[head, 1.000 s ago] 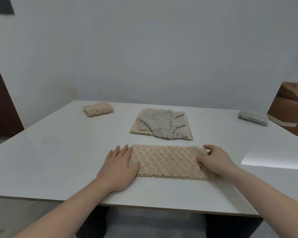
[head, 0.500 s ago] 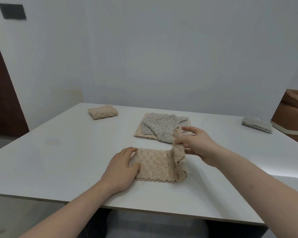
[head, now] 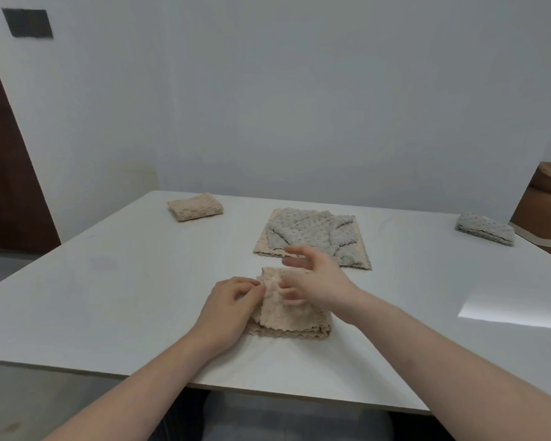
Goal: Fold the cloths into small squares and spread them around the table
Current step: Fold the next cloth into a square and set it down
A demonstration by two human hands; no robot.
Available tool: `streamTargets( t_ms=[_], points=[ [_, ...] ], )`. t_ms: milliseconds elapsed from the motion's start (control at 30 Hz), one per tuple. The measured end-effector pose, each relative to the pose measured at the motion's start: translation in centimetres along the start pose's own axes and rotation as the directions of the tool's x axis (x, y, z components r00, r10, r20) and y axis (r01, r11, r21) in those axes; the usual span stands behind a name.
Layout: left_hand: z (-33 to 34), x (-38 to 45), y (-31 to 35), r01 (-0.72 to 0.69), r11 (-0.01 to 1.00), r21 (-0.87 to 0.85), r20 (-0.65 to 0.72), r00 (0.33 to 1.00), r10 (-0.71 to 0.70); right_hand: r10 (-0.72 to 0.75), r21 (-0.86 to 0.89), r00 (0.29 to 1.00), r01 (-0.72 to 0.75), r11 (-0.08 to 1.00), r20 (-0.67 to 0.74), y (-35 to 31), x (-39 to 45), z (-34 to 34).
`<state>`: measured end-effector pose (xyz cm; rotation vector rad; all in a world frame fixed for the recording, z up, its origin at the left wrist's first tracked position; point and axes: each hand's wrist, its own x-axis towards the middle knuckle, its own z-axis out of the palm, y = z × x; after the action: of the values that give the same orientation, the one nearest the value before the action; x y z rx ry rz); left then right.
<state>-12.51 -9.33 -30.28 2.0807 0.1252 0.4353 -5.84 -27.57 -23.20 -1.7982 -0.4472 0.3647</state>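
A beige cloth [head: 291, 316] lies folded into a small square near the front of the white table [head: 124, 281]. My left hand [head: 228, 308] pinches the cloth's left edge with curled fingers. My right hand [head: 315, 280] hovers over the cloth's top with its fingers spread, blurred by motion. Behind them a crumpled grey cloth [head: 312, 235] lies on a flat beige cloth [head: 263, 246]. One folded beige square [head: 194, 211] sits at the far left, and a folded grey square [head: 485, 232] at the far right.
A brown cardboard box [head: 544, 208] stands past the table's right edge. A dark door [head: 4, 173] is at the left by the white wall. A bright patch of light [head: 516, 305] falls on the table's right side.
My right hand carried the cloth's right end over to the left, folding the long strip into a small square, then let go. My left hand shifted from pressing flat to pinching the left edge.
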Motion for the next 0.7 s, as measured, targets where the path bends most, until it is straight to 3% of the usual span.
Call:
streamTargets(
  t_ms=[100,200,300,433,700],
  points=[
    [0.3,0.2,-0.6,-0.003,0.995,0.1,-0.018,1.0,0.005,-0.264,-0.33,0.958,0.215,0.919,-0.112,1.2,-0.5,-1.6],
    [0.5,0.3,-0.8,-0.003,0.992,0.126,-0.041,0.999,0.009,-0.399,-0.541,0.911,0.285,0.791,-0.102,3.5,-0.6,-3.2],
    [0.5,0.3,-0.9,-0.014,0.99,0.142,-0.032,0.999,0.019,-0.344,-0.645,0.939,0.261,0.718,-0.002,5.5,-0.7,-3.6],
    [0.5,0.4,-1.5,-0.042,0.981,0.189,-0.023,0.999,0.048,-0.224,-0.661,0.971,0.22,0.717,0.08,7.1,-0.8,-3.4],
    [0.7,-0.1,-0.5,0.017,0.975,0.222,-0.109,0.994,0.008,-0.117,-0.789,0.981,0.192,0.584,0.153,8.4,-0.7,-2.4]
  ],
)
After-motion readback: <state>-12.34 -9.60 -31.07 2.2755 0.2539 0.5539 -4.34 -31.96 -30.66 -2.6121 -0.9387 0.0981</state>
